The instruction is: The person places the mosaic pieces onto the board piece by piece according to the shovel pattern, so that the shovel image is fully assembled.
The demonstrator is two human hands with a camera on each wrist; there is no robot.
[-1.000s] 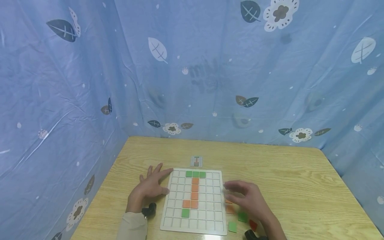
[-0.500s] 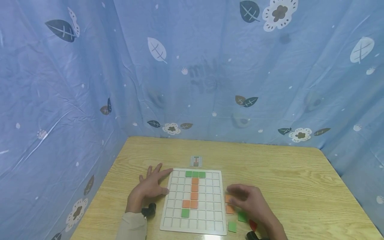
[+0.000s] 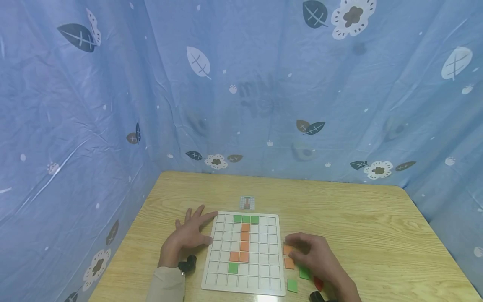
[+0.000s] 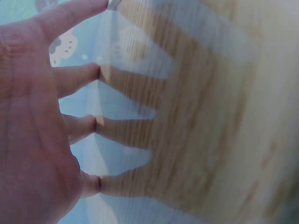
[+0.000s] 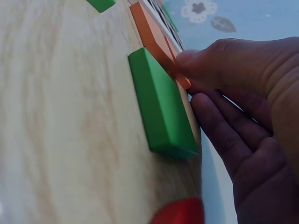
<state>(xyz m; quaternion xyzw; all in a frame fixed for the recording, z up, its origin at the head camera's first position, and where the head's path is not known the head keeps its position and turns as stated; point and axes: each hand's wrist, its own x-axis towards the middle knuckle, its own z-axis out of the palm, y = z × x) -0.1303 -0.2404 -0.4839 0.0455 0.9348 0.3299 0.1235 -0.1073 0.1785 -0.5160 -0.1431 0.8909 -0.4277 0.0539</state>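
Note:
My left hand (image 3: 190, 233) spreads its fingers along the left edge of a white grid board (image 3: 264, 268), index fingertip at the upper corner and thumb at the side. In the left wrist view the palm and fingers (image 4: 77, 80) stand over the wooden table. Right of the board my right hand (image 3: 315, 253) pinches an orange square tile (image 3: 287, 249) between thumb and fingers, low at the tabletop. A second orange tile (image 3: 289, 263) lies just in front of it. The right wrist view has a thick green tile (image 5: 161, 107) beside the fingers.
Green tiles (image 3: 246, 219) and several orange tiles (image 3: 245, 237) sit in the board's squares. Loose by the right hand lie a green tile (image 3: 292, 285) and a red piece (image 3: 318, 284). A small pattern card (image 3: 247, 203) lies behind the board. Blue curtains (image 3: 264, 105) surround the table.
My right hand has drawn slightly right and down, away from the board's edge, and its thumb and fingers have come to the orange tile. The left hand has stayed still.

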